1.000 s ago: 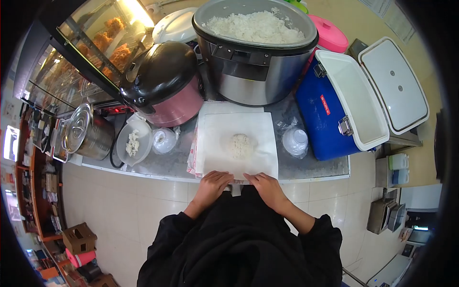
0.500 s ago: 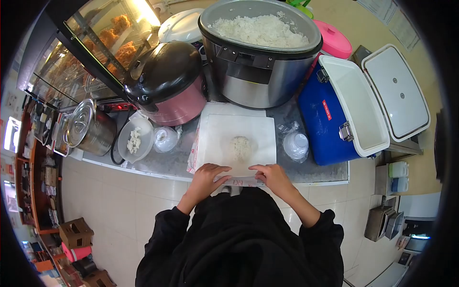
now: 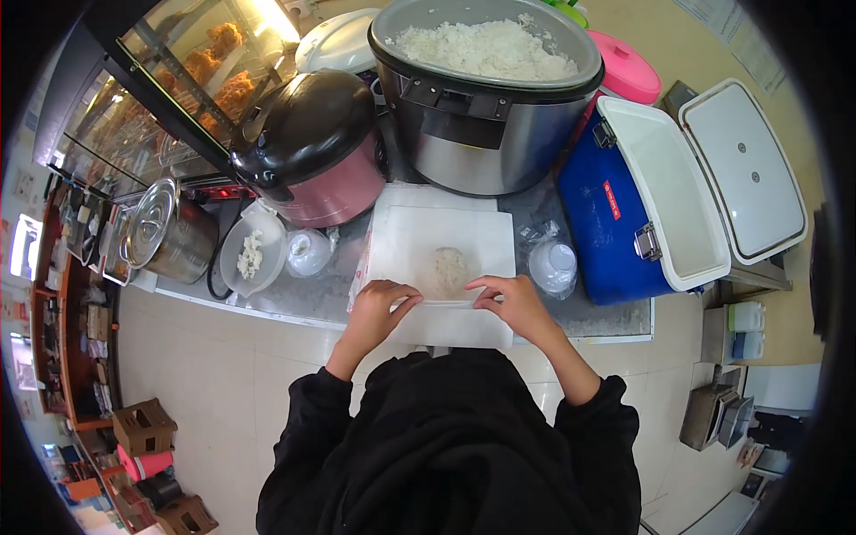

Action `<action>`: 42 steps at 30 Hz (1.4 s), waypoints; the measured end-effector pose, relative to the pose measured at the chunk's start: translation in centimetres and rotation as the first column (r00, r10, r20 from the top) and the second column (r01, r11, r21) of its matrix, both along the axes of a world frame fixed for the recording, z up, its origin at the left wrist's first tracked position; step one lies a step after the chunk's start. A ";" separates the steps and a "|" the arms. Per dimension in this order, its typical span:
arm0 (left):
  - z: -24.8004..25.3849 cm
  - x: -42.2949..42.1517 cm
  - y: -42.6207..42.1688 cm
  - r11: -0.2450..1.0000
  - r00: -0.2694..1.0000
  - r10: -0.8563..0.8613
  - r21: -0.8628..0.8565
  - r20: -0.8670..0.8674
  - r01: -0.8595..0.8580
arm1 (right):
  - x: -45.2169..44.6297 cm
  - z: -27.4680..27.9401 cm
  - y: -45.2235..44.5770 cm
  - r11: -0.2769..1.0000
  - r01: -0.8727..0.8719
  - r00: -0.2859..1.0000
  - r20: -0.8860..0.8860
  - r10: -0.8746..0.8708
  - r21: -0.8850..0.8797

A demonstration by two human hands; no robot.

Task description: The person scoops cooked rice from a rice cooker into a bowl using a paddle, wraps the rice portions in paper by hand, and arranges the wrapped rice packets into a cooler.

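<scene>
A stack of white wrapping paper [image 3: 397,241] lies on the metal counter in front of me. Toward its near side a small rounded mound of rice [image 3: 449,269] shows hazily, as if through the top sheet. My left hand [image 3: 379,312] pinches the folded edge of that sheet between thumb and fingers, just left of the mound. At the right end of the same fold, my right hand [image 3: 515,305] pinches the paper too. Between my hands the fold runs nearly straight, and more white paper lies on the near side of it.
Behind the paper stands a large open cooker of rice [image 3: 464,134], beside a pink lidded cooker [image 3: 325,183]. An open blue cooler [image 3: 602,214] is at right. Plastic-wrapped bundles [image 3: 555,267] flank the paper. At left are a rice bowl [image 3: 266,276] and a steel pot [image 3: 183,234].
Both hands have moved slightly away from my body, carrying the folded paper edge closer to the rice. White paper now shows where red print was visible near the counter edge.
</scene>
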State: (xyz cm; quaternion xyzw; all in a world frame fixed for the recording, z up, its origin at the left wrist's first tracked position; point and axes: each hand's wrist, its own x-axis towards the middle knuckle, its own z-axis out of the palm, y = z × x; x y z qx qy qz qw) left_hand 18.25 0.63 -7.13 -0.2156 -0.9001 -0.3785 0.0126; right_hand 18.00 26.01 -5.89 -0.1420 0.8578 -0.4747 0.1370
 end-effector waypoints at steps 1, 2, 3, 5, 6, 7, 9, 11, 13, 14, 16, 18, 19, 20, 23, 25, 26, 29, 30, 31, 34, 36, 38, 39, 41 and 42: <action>0.0 0.0 0.1 1.000 1.000 0.001 0.010 -0.011 -0.001 | 0.0 0.0 0.0 1.000 0.004 1.000 0.001 -0.004 -0.004; 0.1 -0.1 0.2 1.000 1.000 0.001 0.012 -0.008 -0.001 | 0.0 0.1 0.0 1.000 0.010 1.000 0.004 -0.010 -0.006; 0.3 -0.1 0.4 1.000 1.000 0.002 0.013 -0.006 -0.002 | -0.1 0.2 0.0 1.000 0.016 1.000 0.008 -0.016 -0.007; 0.3 -0.1 0.6 1.000 1.000 0.000 0.021 -0.003 0.000 | -0.2 0.2 0.0 1.000 0.022 1.000 0.009 -0.021 -0.009; 0.3 -0.2 0.8 1.000 1.000 -0.004 0.028 -0.001 0.004 | -0.2 0.2 0.0 1.000 0.022 1.000 0.007 -0.022 -0.009; 0.3 -0.2 0.9 0.999 1.000 -0.008 0.036 0.000 0.008 | -0.3 0.1 0.0 1.000 0.023 1.000 0.006 -0.023 -0.008; 0.5 -0.3 1.2 0.999 0.999 -0.029 0.024 0.017 0.029 | -0.4 -0.2 0.0 1.000 0.029 1.000 -0.010 -0.029 -0.002; 0.5 -0.4 1.3 0.999 0.999 -0.046 0.013 0.025 0.045 | -0.4 -0.4 0.0 0.999 0.034 0.999 -0.015 -0.034 -0.003; 0.1 -0.5 1.2 0.998 0.998 -0.058 0.000 0.025 0.058 | -0.5 -0.6 0.0 0.999 0.041 0.999 -0.007 -0.041 -0.014; 0.0 -0.5 1.2 0.999 0.999 -0.048 -0.008 0.015 0.048 | -0.5 -0.7 0.1 0.999 0.035 0.999 -0.013 -0.035 -0.021; -0.1 -0.5 1.1 0.999 1.000 -0.029 -0.026 -0.006 0.029 | -0.6 -1.1 0.2 0.999 0.023 0.999 -0.026 -0.024 -0.035; -0.1 -0.6 1.2 1.000 1.000 -0.016 -0.019 -0.020 0.015 | -0.6 -1.1 0.6 0.999 0.039 0.995 -0.091 -0.037 0.021; -0.1 -0.6 1.2 1.000 1.000 -0.008 -0.016 -0.027 0.008 | -0.6 -1.1 0.9 0.998 0.048 0.991 -0.124 -0.042 0.048; -0.1 -0.6 1.3 1.000 0.999 0.003 -0.013 -0.052 -0.004 | -0.6 -1.2 1.5 0.995 0.046 0.987 -0.156 -0.031 0.093; 0.0 -0.9 1.5 0.999 0.991 0.032 -0.008 -0.127 -0.033 | -0.5 -2.5 3.7 0.985 0.093 0.975 -0.216 -0.059 0.149; -0.3 -1.4 1.4 0.998 0.983 0.052 -0.017 -0.175 -0.056 | -0.8 -3.7 4.5 0.980 0.179 0.967 -0.199 -0.160 0.083; -0.7 -1.8 1.1 0.997 0.987 0.076 0.035 -0.141 -0.071 | -0.8 -4.4 4.4 0.970 0.238 0.963 -0.141 -0.228 0.056; -3.0 -2.7 -0.7 0.973 0.989 0.143 0.178 0.046 -0.149 | -1.1 -6.5 4.2 0.911 0.408 0.913 0.033 -0.406 -0.069; -3.7 -2.7 -1.2 0.943 0.976 0.159 0.271 0.150 -0.196 | -1.2 -7.5 3.9 0.877 0.457 0.889 0.092 -0.448 -0.150; -4.6 -2.7 -1.6 0.901 0.953 0.163 0.355 0.254 -0.249 | -1.2 -8.2 3.5 0.833 0.505 0.863 0.154 -0.481 -0.227; -7.1 -2.8 -2.1 0.782 0.850 0.211 0.438 0.483 -0.443 | -1.2 -9.7 2.3 0.721 0.623 0.781 0.214 -0.586 -0.303; -8.5 -2.9 -2.2 0.749 0.805 0.293 0.399 0.515 -0.528 | -1.6 -10.9 2.7 0.785 0.606 0.795 0.138 -0.591 -0.131; -9.6 -3.0 -1.5 0.749 0.796 0.410 0.334 0.445 -0.573 | -1.6 -11.6 3.0 0.809 0.588 0.808 0.054 -0.587 0.005; -9.6 -3.0 -1.0 0.775 0.814 0.453 0.292 0.363 -0.561 | -1.6 -11.2 2.8 0.812 0.582 0.813 0.008 -0.583 0.049; -9.5 -3.0 -0.2 0.812 0.834 0.519 0.196 0.187 -0.550 | -1.4 -10.6 2.3 0.805 0.580 0.814 -0.082 -0.575 0.122; -9.2 -3.0 0.0 0.806 0.824 0.534 0.178 0.192 -0.564 | -1.3 -10.0 2.0 0.796 0.587 0.809 -0.128 -0.573 0.149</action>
